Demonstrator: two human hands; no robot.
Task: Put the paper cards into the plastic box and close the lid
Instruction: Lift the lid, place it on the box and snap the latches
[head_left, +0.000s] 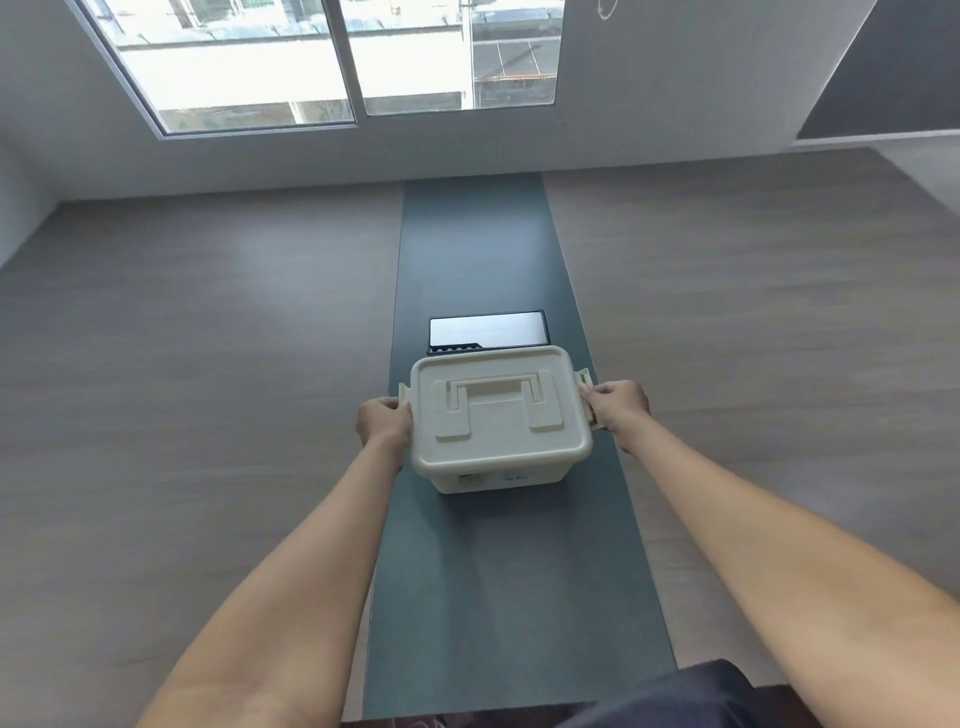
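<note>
Sat mid-frame on the dark strip (498, 597): cream box (501, 421), lid (498, 405) down. Left hand (383, 422) and right hand (618, 408) pressed on the side latches (586, 387), fingers closed against them, probably to snap the lid fast. No cards visible, presumably inside. Just above the box, a shiny dark panel (488, 331).

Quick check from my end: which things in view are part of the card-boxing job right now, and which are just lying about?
In the job:
- plastic box, lid on
- side latches, left and right
- left hand and right hand at those latches

Lying about:
- dark tray behind the box
- long dark mat

No cards are visible.
</note>
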